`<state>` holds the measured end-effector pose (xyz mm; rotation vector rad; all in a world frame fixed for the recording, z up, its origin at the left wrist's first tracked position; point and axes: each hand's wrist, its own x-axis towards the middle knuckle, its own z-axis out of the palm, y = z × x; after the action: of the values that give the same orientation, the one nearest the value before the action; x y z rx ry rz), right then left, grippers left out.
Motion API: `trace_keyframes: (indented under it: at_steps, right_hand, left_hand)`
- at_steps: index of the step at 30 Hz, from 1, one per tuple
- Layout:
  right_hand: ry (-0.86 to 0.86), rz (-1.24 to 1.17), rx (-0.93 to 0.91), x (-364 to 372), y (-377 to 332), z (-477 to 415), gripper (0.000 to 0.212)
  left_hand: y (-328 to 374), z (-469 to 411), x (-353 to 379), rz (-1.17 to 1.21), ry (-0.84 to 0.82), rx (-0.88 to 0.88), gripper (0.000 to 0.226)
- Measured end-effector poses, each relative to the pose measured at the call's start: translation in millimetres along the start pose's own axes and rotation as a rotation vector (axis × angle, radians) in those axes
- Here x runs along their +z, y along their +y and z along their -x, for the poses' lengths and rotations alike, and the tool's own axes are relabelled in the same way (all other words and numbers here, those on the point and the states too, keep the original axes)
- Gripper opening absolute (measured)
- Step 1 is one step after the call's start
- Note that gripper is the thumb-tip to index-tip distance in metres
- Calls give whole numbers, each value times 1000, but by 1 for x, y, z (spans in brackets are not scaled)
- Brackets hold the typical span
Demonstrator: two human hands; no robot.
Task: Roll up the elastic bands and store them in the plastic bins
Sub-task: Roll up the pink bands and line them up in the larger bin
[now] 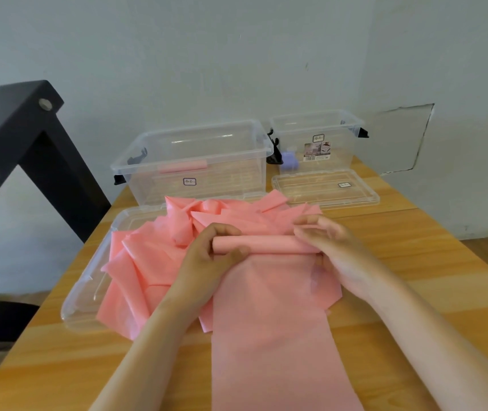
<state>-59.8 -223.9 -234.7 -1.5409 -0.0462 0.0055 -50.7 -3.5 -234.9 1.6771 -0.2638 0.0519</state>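
Rolling one pink band, with plenty left to wind.

The band (272, 336) lies flat down the table (414, 298) toward the viewer. At its far end the left hand (207, 256) and right hand (334, 250) each curl fingers and thumb round an end of the roll (266, 243). Beyond is a heap (147, 262) of loose bands on a lid (85, 280), then the big bin (222, 179) holding a stored roll (183, 166), and the small bin (343, 149). Next move, likely: even turns toward the body, keeping the edges flush.
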Motion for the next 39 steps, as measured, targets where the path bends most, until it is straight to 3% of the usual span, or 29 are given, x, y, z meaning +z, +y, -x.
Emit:
trace_keyframes:
  at_steps: [4, 8, 11, 16, 20, 23, 34, 39]
  right_hand:
    - [72, 45, -1, 1, 2, -1, 3]
    - [39, -20, -147, 1, -3, 3, 24]
    - [10, -74, -160, 2, -4, 3, 31]
    - [89, -18, -8, 4, -1, 2, 24]
    - [186, -101, -66, 5, -2, 2, 32]
    - [252, -66, -104, 8, 0, 2, 25]
    - [226, -19, -167, 7, 1, 1, 13]
    - [106, -62, -5, 7, 3, 1, 33]
  left_hand:
    - [-3, 1, -1, 64, -50, -61, 25]
    - [-2, 0, 0, 116, -83, -177, 31]
    - [1, 1, 3, 61, -39, -92, 15]
    - [0, 0, 0, 49, 93, -18, 15]
    - [-1, -2, 1, 81, 170, -45, 14]
    - [-2, -2, 2, 111, 177, -68, 9]
    - [0, -2, 2, 134, 155, -68, 10]
    - [2, 1, 0, 154, 39, -37, 21]
